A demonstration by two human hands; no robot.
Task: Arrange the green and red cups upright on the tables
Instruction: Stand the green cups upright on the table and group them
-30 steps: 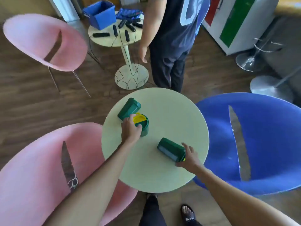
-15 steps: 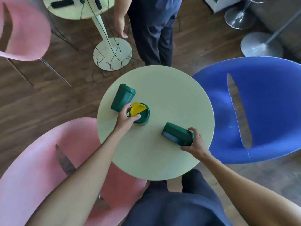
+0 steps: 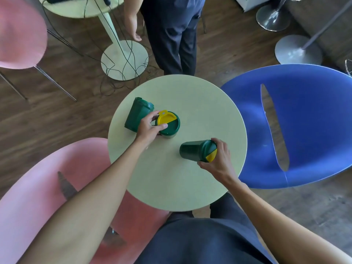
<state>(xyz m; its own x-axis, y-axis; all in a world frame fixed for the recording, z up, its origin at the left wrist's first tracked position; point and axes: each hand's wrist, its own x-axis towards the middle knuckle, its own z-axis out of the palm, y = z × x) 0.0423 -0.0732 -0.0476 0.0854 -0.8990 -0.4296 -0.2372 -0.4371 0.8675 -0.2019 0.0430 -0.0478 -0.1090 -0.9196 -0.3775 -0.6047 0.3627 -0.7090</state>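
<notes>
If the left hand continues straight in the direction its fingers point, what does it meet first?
The left hand points up-right and already touches the upright green cup, so it meets that cup first.

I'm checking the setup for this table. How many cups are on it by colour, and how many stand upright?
Green cups: 3 (upright, lying, lying)
Red cups: 0
Upright: 1
Lying on side: 2
Total cups: 3

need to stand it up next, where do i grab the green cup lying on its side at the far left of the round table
Grip the tipped cup around its body, near the lidded end that points away from you. Come from above with the left hand, fingers across its width: it lies flat on the table, beside the upright cup, so both long sides look free.
</notes>
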